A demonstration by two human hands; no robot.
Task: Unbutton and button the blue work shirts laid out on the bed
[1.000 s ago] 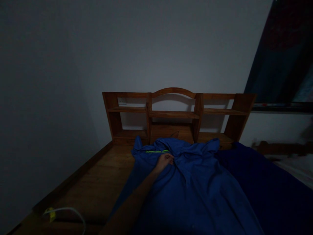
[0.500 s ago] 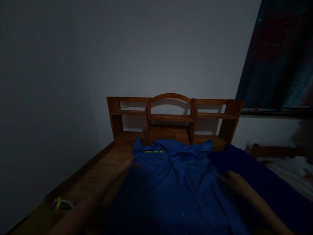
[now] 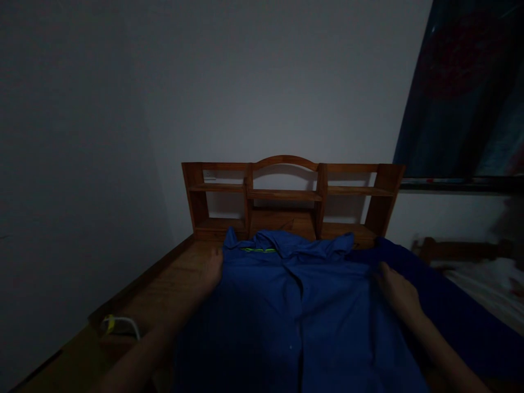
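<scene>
Head view is showing the blue shirt (image 3: 295, 305) lying collar-far on the wooden bed (image 3: 172, 289), left hand (image 3: 213, 270) and right hand (image 3: 395, 292) pressing flat, fingers spread, on opposite shoulders.

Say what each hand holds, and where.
Neither shows a clear grip: left hand and right hand rest on the blue shirt's shoulder edges.
</scene>
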